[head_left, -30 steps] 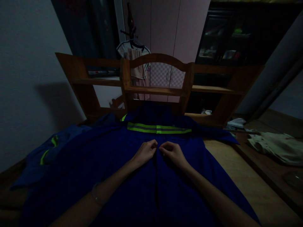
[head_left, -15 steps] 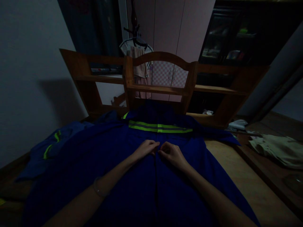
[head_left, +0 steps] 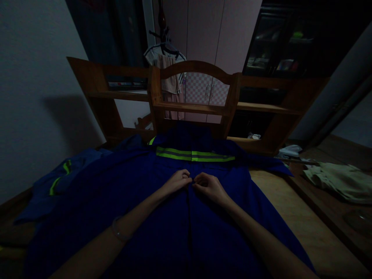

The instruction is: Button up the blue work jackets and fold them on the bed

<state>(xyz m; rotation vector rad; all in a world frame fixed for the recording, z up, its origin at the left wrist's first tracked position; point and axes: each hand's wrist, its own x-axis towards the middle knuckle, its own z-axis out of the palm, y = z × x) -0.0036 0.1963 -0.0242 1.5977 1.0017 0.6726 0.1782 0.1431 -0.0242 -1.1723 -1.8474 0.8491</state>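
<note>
A dark blue work jacket lies spread out, front side up, with its collar at the far end. Across its chest runs a yellow-green and grey reflective stripe. At the front opening, below the stripe, my left hand has its fingers closed on the jacket's edge. Close beside it, my right hand pinches the same edge between thumb and fingertips. Any button or fastener there is hidden by my fingers and the dim light. A bracelet circles my left wrist.
Behind the jacket stands a wooden headboard with shelves. Another blue garment with yellow-green strips lies at the left by the wall. To the right are bare wooden boards and a pale folded cloth. Clothes hang on a rack beyond.
My left fingers have shifted slightly at the jacket's edge, with the index finger now more curled. My right hand keeps its pinch. The whole view has moved a little.
</note>
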